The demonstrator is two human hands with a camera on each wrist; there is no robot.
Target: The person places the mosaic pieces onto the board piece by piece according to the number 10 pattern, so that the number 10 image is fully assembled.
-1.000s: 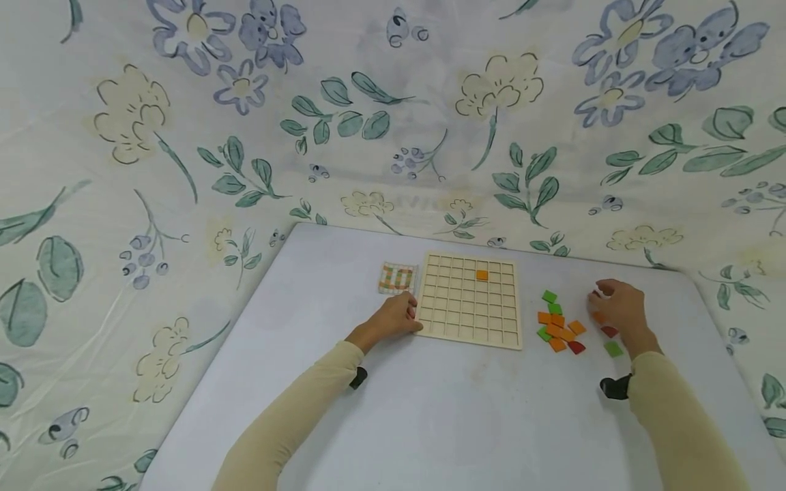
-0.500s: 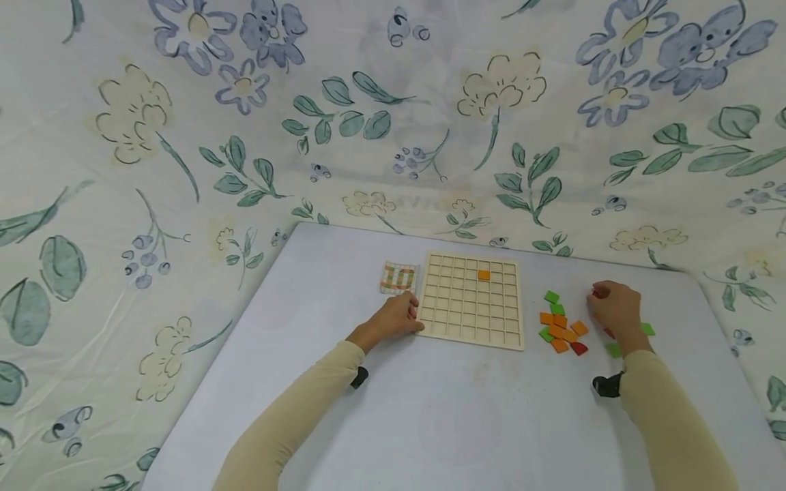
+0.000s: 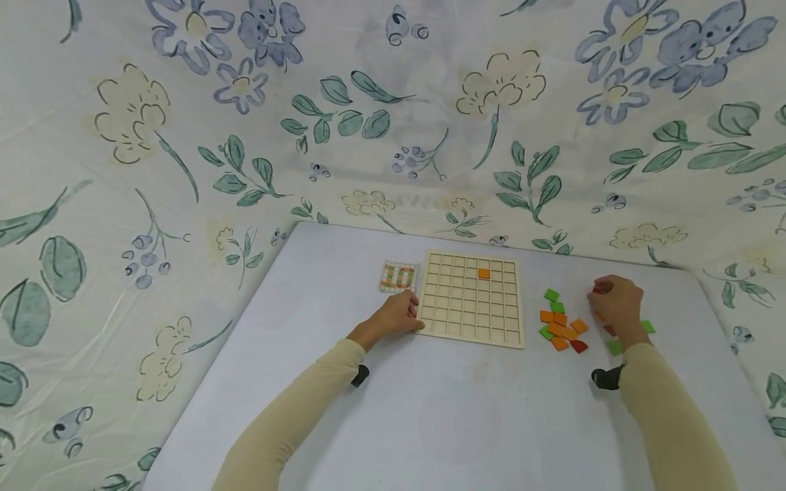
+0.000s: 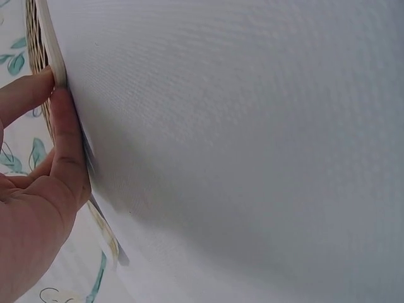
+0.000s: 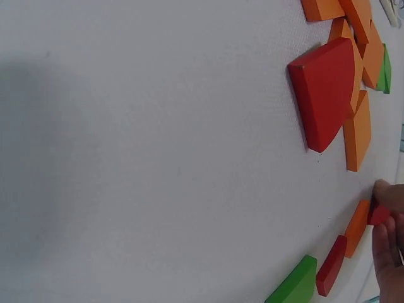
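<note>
My left hand (image 3: pixel 391 317) grips the near left corner of a pale wooden grid board (image 3: pixel 469 300). In the left wrist view, thumb and finger pinch the board's edge (image 4: pixel 54 53). One orange square tile (image 3: pixel 484 273) sits in a cell toward the far side of the grid. Right of the board, my right hand (image 3: pixel 620 303) pinches a small red tile (image 5: pixel 377 213) between thumb and fingers, partly hidden by them. Close by lie an orange tile (image 5: pixel 356 227), another red tile (image 5: pixel 331 265) and a green tile (image 5: pixel 295 284).
Between board and right hand is a loose group of orange tiles (image 3: pixel 557 329) and green tiles (image 3: pixel 551 295), with a red rounded tile (image 3: pixel 578 346) at its near side. A checked pattern card (image 3: pixel 399 277) lies left of the board. Floral cloth (image 3: pixel 430 136) hangs behind the white table (image 3: pixel 460 416).
My right hand has shifted slightly left and its fingers have drawn together on the red tile. A green tile now shows beyond the right wrist. The left hand stays at the board.
</note>
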